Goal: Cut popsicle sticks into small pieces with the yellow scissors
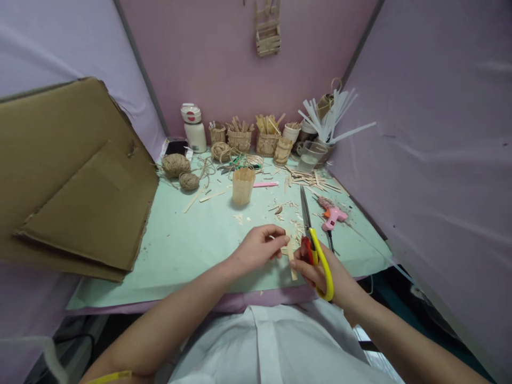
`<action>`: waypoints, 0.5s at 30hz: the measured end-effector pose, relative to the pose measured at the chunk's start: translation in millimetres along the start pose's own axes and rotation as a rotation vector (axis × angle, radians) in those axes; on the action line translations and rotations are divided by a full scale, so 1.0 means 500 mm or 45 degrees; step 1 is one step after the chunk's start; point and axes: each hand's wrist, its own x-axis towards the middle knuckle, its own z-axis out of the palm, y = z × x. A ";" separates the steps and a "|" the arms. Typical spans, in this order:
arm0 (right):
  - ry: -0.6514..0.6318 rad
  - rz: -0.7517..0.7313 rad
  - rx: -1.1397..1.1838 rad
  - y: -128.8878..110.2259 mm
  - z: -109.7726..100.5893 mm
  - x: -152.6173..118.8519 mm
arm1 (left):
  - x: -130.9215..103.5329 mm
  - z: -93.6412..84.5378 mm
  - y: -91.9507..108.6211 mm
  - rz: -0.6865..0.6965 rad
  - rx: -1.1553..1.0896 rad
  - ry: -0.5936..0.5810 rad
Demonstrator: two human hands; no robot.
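Observation:
Near the table's front edge, my left hand (264,244) pinches the upper end of a flat wooden craft stick (293,271). The thumb and fingers of my right hand (318,269) close on the same stick lower down. Scissors (306,209) with yellow and red handles also rest in my right hand, blades pointing away from me. Wood scraps (296,232) lie just beyond my hands. Farther off, a small cup made of wooden sticks (242,186) stands upright on the pale green table cover (192,240).
A pink glue gun (334,216) lies at the right. Twine balls (176,166), a white bottle (195,130) and stick-filled baskets (239,140) stand at the back. White glue sticks (336,114) rise from a container. Loose sticks (310,177) lie scattered. Cardboard (80,202) leans at the left.

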 end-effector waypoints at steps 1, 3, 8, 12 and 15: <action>0.019 0.005 -0.006 0.001 -0.003 -0.001 | 0.010 -0.019 -0.001 0.092 0.193 0.069; 0.055 0.020 -0.021 0.006 -0.009 0.000 | 0.032 -0.065 -0.004 0.234 0.734 0.262; 0.053 0.022 -0.015 0.017 -0.012 0.006 | 0.074 -0.131 -0.027 0.139 1.464 0.266; 0.043 -0.010 0.008 0.022 -0.009 0.006 | 0.084 -0.121 -0.045 0.090 1.579 0.210; 0.040 -0.064 -0.028 0.025 -0.008 0.005 | 0.083 -0.117 -0.049 0.122 1.618 0.193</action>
